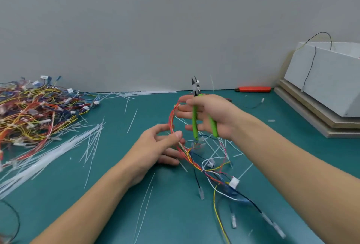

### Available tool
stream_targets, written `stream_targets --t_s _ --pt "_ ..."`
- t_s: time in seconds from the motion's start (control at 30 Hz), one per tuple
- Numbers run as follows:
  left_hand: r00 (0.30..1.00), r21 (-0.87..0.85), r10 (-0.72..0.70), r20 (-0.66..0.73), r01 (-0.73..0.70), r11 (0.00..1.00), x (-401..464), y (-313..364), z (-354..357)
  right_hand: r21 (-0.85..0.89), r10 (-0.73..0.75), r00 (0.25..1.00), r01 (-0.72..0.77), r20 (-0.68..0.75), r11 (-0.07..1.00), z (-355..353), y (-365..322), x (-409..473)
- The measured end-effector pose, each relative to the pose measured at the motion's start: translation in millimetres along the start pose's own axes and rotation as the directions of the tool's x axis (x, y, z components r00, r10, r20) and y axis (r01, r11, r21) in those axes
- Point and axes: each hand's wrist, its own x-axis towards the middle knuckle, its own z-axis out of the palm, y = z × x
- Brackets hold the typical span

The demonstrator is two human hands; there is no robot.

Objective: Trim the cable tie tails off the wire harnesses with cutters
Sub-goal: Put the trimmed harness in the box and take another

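- The right hand [211,116] holds a pair of green-handled metal cutters [196,107] upright; one handle lies across the fingers and the other against the palm, blades pointing up above the knuckles with their tips slightly parted.
- The fingers of that hand [187,108] are stretched out, and their ends meet the top of a looped wire harness of red, orange, yellow, blue and white strands [190,156].
- The left hand [155,150], lower than the tool-holding hand and near it, pinches the red part of the loop between thumb and fingers; the other fingers curl loosely beneath.
- From that pinch the harness trails down toward the person, ending in a white plastic connector [234,181] and clear-sleeved terminals on the teal work mat [116,195].
- Thin white cable tie tails [220,149] lie scattered under and around both hands, with a long bundle of white strips [48,156] out beyond the left wrist.
- Farther out on that side sits a big tangled heap of multicoloured harnesses [35,113].
- Beyond the right hand an orange-handled tool [254,89] lies at the wall, and a white box [327,78] rests on stacked boards.
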Motion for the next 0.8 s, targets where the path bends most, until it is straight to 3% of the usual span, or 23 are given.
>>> stream_targets --t_s 0.07,0.2,0.3,0.4,0.57,0.67,0.73,0.8 --pt "0.999 -0.049 -0.002 -0.033 0.0 0.999 1.6 -2.1 -6.0 -0.014 -0.065 0.995 0.064 -0.077 0.998 -7.5 3.9 -1.8" --pt "0.988 -0.056 0.022 -0.154 -0.031 0.998 3.1 -3.0 -9.5 -0.214 -0.234 0.957 0.195 -0.174 0.957 -25.3 9.9 -15.9" --pt "0.965 -0.131 0.019 -0.261 -0.055 0.99 5.8 -0.5 -15.0 -0.354 -0.249 0.968 0.227 -0.017 0.907 -39.2 18.7 -32.5" --pt "0.952 -0.2 -0.003 -0.306 -0.061 0.978 9.7 1.5 -23.6 -0.612 -0.184 0.97 0.241 0.156 0.753 -44.4 37.1 -44.9" --pt "0.953 -0.266 -0.042 -0.299 -0.041 0.963 12.4 -2.0 -33.1 -0.752 -0.242 0.957 0.279 0.163 0.597 -41.2 66.2 -45.9" --pt "0.949 -0.327 -0.056 -0.311 -0.052 0.943 14.3 -2.7 -34.9 -0.748 -0.293 0.942 0.313 0.164 0.585 -41.7 67.2 -51.8" --pt "0.942 -0.389 -0.078 -0.326 -0.059 0.919 15.5 -2.3 -35.9 -0.759 -0.246 0.949 0.306 0.196 0.575 -39.0 68.6 -59.5" --pt "0.933 -0.434 -0.096 -0.346 -0.068 0.899 15.7 -1.6 -37.3 -0.828 -0.145 0.956 0.292 0.254 0.479 -33.5 72.2 -66.0"
